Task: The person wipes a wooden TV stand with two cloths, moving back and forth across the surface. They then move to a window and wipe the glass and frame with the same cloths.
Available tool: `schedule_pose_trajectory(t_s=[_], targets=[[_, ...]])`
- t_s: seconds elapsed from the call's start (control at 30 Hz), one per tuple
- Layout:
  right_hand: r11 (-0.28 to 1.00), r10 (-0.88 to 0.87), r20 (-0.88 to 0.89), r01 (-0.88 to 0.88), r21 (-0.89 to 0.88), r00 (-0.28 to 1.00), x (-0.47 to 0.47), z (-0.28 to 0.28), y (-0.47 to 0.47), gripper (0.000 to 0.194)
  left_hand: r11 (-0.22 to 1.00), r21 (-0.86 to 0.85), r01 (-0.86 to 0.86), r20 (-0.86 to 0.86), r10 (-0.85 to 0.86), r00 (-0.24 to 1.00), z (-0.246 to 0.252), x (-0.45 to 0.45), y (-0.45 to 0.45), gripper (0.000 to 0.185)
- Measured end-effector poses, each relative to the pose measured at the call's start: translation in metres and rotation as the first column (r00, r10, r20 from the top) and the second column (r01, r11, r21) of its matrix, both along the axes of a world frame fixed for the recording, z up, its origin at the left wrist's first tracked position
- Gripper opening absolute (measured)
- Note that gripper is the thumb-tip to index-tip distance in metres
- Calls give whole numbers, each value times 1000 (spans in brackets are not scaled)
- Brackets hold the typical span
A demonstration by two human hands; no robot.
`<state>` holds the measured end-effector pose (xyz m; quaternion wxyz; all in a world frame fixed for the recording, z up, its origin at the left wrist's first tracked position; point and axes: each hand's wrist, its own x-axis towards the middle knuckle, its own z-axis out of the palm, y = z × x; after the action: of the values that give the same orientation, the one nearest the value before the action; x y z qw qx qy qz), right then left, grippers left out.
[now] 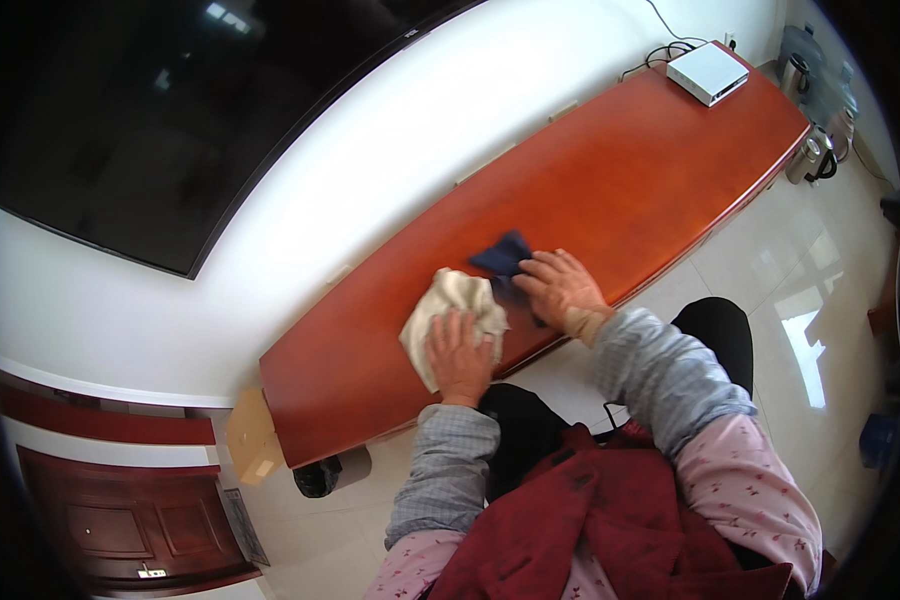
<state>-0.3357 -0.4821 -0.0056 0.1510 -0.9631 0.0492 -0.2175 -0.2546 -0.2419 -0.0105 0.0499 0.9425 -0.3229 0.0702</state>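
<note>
My left hand [459, 358] is spread over a crumpled beige cloth [427, 315], pressing it to the reddish-brown cabinet top [615, 172]. Just to the right, my right hand [559, 289] has its fingers on a dark navy cloth [504, 256]. That cloth is folded and partly blurred, and some of it is hidden under the fingers. The two cloths lie side by side, almost touching, near the front edge of the cabinet.
A white box-shaped device [708, 73] with black cables sits at the cabinet's far right end. Metal kettles [814, 156] and a water jug [801, 49] stand on the floor beyond. A large television [120, 120] hangs above. By the left end are a cardboard box [251, 435] and a waste bin [354, 466].
</note>
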Motion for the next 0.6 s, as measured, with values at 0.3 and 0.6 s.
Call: schedule_pose_trajectory(t_s=[0.3,0.6], targets=[[789,-588,180,608,-85,788,-50,-12,-134,40,870,-154,-469,83,484,871,-12,31,72,48],[965,249,-110,-256,-52,962,-7,-4,49,37,856,-170,-488,39,500,865,-5,28,68,50]])
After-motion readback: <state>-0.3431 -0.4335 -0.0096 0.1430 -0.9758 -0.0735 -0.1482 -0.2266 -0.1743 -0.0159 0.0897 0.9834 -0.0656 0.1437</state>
